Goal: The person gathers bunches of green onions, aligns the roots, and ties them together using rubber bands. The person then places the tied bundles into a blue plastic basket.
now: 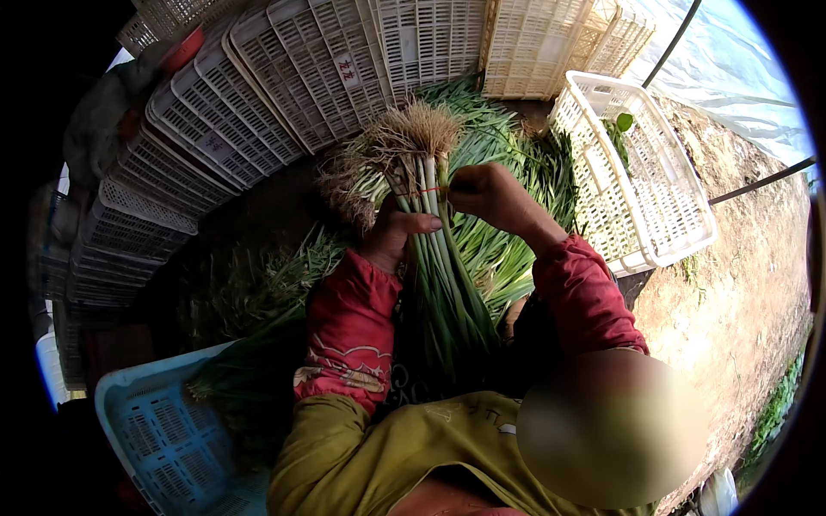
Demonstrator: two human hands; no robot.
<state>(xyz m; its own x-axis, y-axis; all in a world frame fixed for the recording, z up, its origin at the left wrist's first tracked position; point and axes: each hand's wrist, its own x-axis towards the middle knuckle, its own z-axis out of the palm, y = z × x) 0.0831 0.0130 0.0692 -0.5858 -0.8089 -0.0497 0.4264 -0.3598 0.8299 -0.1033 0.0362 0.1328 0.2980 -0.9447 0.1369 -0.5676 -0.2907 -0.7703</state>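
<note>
A bunch of green onions (440,271) stands before me, its hairy roots (429,129) pointing away and its green leaves towards my body. My left hand (395,233) wraps around the white stalks from the left, thumb across the front. A thin red band (419,191) crosses the stalks just above that thumb. At the right side of the bunch, my right hand (490,193) has its fingers curled at the end of the band; whether they pinch it is hidden. Behind the bunch lies a heap of more green onions (503,142) on the ground.
Stacked white plastic crates (316,68) curve along the back and left. To the right a white crate (635,168) holds a few leaves. A blue crate (171,432) at lower left has green onions over its edge. Loose leaves (284,277) litter the ground at left.
</note>
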